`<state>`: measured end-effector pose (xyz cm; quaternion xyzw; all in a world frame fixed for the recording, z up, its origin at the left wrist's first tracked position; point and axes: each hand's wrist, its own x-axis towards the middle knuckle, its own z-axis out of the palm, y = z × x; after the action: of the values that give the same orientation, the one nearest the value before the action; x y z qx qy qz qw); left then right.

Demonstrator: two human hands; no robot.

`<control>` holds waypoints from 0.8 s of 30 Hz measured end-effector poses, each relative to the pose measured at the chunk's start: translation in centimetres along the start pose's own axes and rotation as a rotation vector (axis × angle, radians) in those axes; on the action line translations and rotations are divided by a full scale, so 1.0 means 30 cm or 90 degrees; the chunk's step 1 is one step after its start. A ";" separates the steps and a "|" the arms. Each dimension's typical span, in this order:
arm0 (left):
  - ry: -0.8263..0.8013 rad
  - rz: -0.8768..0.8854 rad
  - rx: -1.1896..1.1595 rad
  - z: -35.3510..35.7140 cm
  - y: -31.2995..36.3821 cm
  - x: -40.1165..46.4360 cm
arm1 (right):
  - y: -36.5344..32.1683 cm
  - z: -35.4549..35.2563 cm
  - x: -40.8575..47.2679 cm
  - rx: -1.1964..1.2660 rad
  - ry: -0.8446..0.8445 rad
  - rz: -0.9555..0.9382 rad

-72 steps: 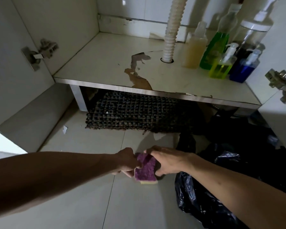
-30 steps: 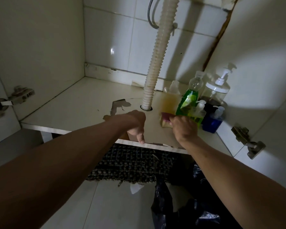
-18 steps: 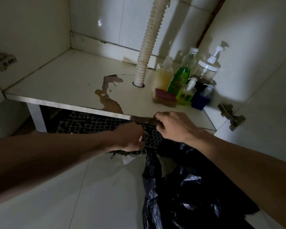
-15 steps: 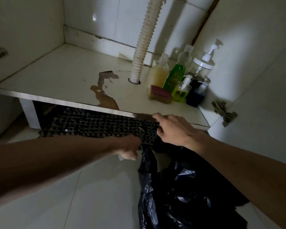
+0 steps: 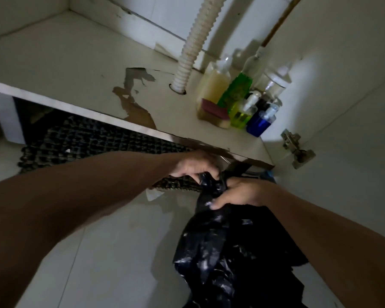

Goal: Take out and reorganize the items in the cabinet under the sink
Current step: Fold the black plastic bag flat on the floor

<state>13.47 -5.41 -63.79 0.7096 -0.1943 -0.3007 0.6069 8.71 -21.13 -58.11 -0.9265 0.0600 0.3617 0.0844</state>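
Observation:
A crumpled black plastic bag (image 5: 218, 247) lies on the tiled floor below the cabinet's front edge. My left hand (image 5: 193, 165) and my right hand (image 5: 242, 192) both grip its gathered top. On the cabinet shelf (image 5: 65, 63), at the back right, a purple and yellow sponge (image 5: 213, 112) lies in front of a cluster of bottles: a yellowish one (image 5: 216, 85), a green one (image 5: 238, 90), a clear pump bottle (image 5: 276, 83), a small yellow-green pump bottle (image 5: 242, 116) and a small blue one (image 5: 260, 123).
A white corrugated drain hose (image 5: 196, 45) runs down through a hole in the shelf. The shelf's surface is peeled at the middle front. A dark woven mat (image 5: 93, 143) lies under the shelf on the floor. A door hinge (image 5: 296, 147) sticks out at right.
The sponge went from my hands on the floor onto the shelf beside the bottles. Both hands then dropped past the mat and closed on the top of the black bag.

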 end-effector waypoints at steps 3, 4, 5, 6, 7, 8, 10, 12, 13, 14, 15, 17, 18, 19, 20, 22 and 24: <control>-0.007 -0.022 -0.119 -0.003 -0.037 -0.054 | -0.018 -0.079 -0.027 0.141 -0.055 0.036; -0.026 -0.047 -0.148 0.001 -0.047 -0.078 | -0.021 -0.125 -0.053 0.187 -0.096 0.027; -0.058 -0.073 -0.180 0.002 -0.055 -0.094 | -0.023 -0.169 -0.073 0.215 -0.108 0.020; -0.100 -0.092 -0.209 0.000 -0.058 -0.101 | -0.019 -0.201 -0.107 0.213 -0.084 0.017; -0.137 -0.103 -0.236 -0.001 -0.055 -0.108 | -0.010 -0.231 -0.122 0.208 -0.027 0.009; -0.166 -0.110 -0.262 0.010 -0.034 -0.119 | 0.010 -0.257 -0.140 0.196 0.069 -0.005; -0.166 -0.128 -0.299 0.037 0.020 -0.142 | 0.015 -0.277 -0.204 0.153 0.282 -0.019; -0.141 -0.130 -0.277 0.061 0.071 -0.153 | 0.043 -0.296 -0.229 0.207 0.413 -0.028; -0.130 -0.135 -0.255 0.064 0.093 -0.162 | 0.062 -0.296 -0.225 0.237 0.454 -0.026; -0.110 -0.141 -0.224 0.056 0.106 -0.170 | 0.074 -0.291 -0.231 0.261 0.490 -0.027; -0.089 -0.144 -0.188 0.042 0.115 -0.181 | 0.089 -0.288 -0.220 0.284 0.514 -0.028; -0.036 -0.158 -0.115 0.006 0.136 -0.235 | 0.103 -0.279 -0.210 0.341 0.519 -0.051; 0.007 -0.161 -0.086 -0.009 0.148 -0.265 | 0.098 -0.271 -0.224 0.360 0.516 -0.075; 0.062 -0.157 -0.064 -0.015 0.164 -0.299 | 0.097 -0.265 -0.228 0.389 0.503 -0.107; 0.124 -0.149 -0.047 -0.020 0.181 -0.333 | 0.091 -0.253 -0.241 0.415 0.491 -0.146; 0.205 -0.131 -0.055 -0.043 0.214 -0.405 | 0.086 -0.251 -0.229 0.472 0.481 -0.205; 0.192 -0.127 -0.058 -0.057 0.250 -0.478 | 0.075 -0.270 -0.224 0.557 0.485 -0.237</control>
<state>4.60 3.65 -53.57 0.7343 -0.0159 -0.2584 0.6275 8.75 -24.63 -47.92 -0.8652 0.0662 -0.0740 0.4915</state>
